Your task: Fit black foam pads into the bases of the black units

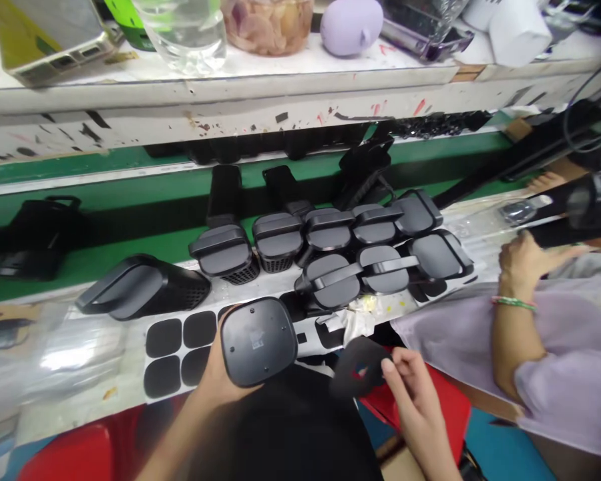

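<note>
My left hand [214,375] is wrapped round a dark grey device [258,342]. Its rounded-square base faces me, with small screws near the edges and a faint printed mark. Between the thumb and fingers of my right hand [417,394] is a thin black rounded-square pad [346,379], blurred and apart from the device. A small coloured patch shows near the pad's middle. Left of the held device, similar black pads [163,338] lie on a white sheet. A crumpled white scrap [358,324] lies behind the pad in my right hand.
Several handled dark devices [333,284] stand in two rows behind my hands; another device [147,290] leans at left. Above runs a white shelf [260,90] with a glass [185,33] and phone. At right, a co-worker's hand [523,264] reaches in. Clear plastic [70,354] lies left.
</note>
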`<state>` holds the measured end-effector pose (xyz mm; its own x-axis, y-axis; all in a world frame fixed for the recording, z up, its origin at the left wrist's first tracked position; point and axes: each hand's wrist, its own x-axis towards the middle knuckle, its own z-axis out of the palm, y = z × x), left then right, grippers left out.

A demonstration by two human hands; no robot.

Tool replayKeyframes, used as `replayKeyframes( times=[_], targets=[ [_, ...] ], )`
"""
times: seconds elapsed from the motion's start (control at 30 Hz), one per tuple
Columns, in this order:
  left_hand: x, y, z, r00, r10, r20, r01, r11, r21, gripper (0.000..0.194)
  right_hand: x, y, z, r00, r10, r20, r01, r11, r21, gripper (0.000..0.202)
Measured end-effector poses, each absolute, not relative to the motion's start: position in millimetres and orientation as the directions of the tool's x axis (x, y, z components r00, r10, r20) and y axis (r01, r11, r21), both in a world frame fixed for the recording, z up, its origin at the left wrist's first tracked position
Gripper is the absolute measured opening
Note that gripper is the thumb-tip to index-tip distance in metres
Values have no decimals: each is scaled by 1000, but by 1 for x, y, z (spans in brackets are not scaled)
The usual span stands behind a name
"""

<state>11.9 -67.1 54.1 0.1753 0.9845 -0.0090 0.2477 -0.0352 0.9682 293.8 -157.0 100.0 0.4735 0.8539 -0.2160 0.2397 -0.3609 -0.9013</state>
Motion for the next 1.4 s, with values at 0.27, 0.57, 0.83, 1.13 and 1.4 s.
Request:
replayKeyframes(
  times=[0.27, 0.57, 0.83, 1.13, 1.4],
  targets=[
    [54, -65, 61, 528, 848, 42, 208, -177, 962, 105, 256, -113, 141, 519, 845, -132, 175, -256, -951, 29],
    [63, -73, 59, 588, 808, -30, 258, -153, 954, 134, 241, -96, 122, 388, 916, -99, 477, -292, -829, 28],
    [61, -69, 61, 603, 798, -7, 9, 2, 1000, 103, 238, -94, 124, 413, 910, -18, 569, -274, -775, 28],
    [66, -72, 64, 551, 832, -63, 19, 63, 998, 68, 234, -94, 128, 428, 903, 41, 635, -268, -725, 27],
    [65, -73, 63, 542, 837, -75, 37, 66, 997, 61, 234, -94, 125, 419, 904, 85, 673, -246, -698, 28]
  ],
)
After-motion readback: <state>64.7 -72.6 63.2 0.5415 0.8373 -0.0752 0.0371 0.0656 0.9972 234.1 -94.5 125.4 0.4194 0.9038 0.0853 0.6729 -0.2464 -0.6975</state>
